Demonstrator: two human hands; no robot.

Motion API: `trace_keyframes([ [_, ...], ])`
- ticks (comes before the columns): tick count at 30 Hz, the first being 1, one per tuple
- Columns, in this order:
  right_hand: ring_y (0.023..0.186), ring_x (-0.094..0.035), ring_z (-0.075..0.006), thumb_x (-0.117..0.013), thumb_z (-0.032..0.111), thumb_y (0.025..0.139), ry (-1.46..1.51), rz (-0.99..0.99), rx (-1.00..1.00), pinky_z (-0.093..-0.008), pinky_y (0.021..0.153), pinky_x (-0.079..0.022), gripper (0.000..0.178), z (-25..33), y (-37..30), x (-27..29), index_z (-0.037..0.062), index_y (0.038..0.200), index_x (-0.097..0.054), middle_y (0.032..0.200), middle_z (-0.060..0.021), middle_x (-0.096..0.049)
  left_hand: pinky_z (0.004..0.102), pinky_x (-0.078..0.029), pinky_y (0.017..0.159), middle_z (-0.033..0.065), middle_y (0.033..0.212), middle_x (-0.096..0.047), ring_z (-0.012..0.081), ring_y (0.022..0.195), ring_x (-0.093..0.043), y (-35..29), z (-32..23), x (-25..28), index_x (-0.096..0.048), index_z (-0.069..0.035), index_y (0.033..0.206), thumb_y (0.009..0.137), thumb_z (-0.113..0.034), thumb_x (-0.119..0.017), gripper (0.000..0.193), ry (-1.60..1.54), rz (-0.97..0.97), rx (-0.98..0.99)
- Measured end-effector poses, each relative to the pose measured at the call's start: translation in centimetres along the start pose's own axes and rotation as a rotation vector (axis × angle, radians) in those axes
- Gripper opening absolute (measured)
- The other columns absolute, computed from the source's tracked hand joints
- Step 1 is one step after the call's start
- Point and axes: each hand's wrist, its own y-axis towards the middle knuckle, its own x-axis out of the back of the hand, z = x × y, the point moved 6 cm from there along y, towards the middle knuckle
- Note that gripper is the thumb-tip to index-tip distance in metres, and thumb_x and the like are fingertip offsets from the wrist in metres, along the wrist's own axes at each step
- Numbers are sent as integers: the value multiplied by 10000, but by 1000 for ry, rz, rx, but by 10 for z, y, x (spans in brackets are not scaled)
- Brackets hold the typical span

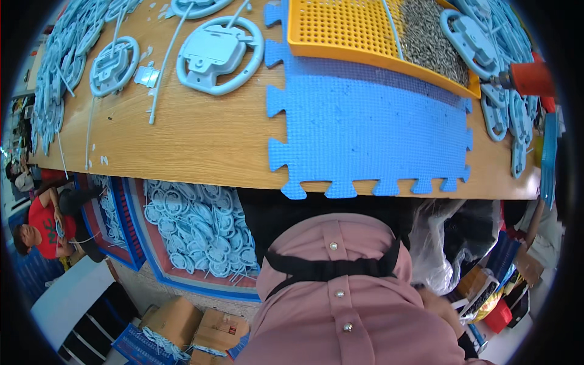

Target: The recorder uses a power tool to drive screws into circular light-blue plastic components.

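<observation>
Neither of my hands is on the table. At my right side a bare part of my right arm or hand (441, 309) shows beside the pink shirt; its fingers are hidden. My left hand is out of sight. In front of me a blue foam mat (377, 131) with jigsaw edges lies on the wooden table. On its far part stands a yellow perforated tray (340, 30) with a heap of small metal screws (429, 39). A red power screwdriver (528, 79) points in from the right. Light blue plastic steering-wheel-shaped parts (220, 55) lie on the table to the left.
More blue parts pile up at the far left (61, 67) and right (514, 121). Below the table stands a blue-rimmed crate (159, 267) full of such parts. Cardboard boxes (216, 331) are on the floor. A person in red (45, 225) sits at left; clear plastic (438, 243) hangs at right.
</observation>
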Motion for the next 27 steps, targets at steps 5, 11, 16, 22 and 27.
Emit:
trace_keyframes([
  [5,842,-598,-76,-654,39,829,363,-102,-94,-240,768,-492,146,41,40,37,5,971,-660,906,-26,-654,303,-480,863,96,1062,-648,161,965,-603,25,-46,20,-563,-8,1185,873,-117,-636,338,-85,41,-14],
  [11,770,-627,-146,-693,88,783,118,-190,58,-258,695,-500,170,95,38,49,9,928,-651,897,-69,-649,300,-481,858,88,1050,-652,154,959,-603,44,-96,31,-576,-9,1167,873,-113,-636,318,-227,36,-43],
  [16,693,-621,-174,-706,123,746,-156,-314,201,-284,608,-486,184,112,40,51,-3,869,-653,782,-111,-634,297,-481,855,82,1040,-656,147,954,-603,69,-143,53,-586,-10,1153,873,-110,-636,302,-326,13,-92],
  [22,619,-569,-171,-619,81,738,90,-403,192,-281,584,-441,121,98,24,55,-39,753,-607,679,-95,-588,288,-489,787,72,951,-653,124,873,-595,89,-232,78,-604,-8,1082,862,-88,-632,235,-314,-56,-155],
  [27,554,-492,-156,-566,27,701,290,-267,348,-304,531,-369,86,105,1,52,-48,664,-543,592,-78,-506,292,-488,685,53,838,-632,107,756,-575,121,-269,80,-612,-14,1000,866,-66,-610,144,-231,-45,-158],
])
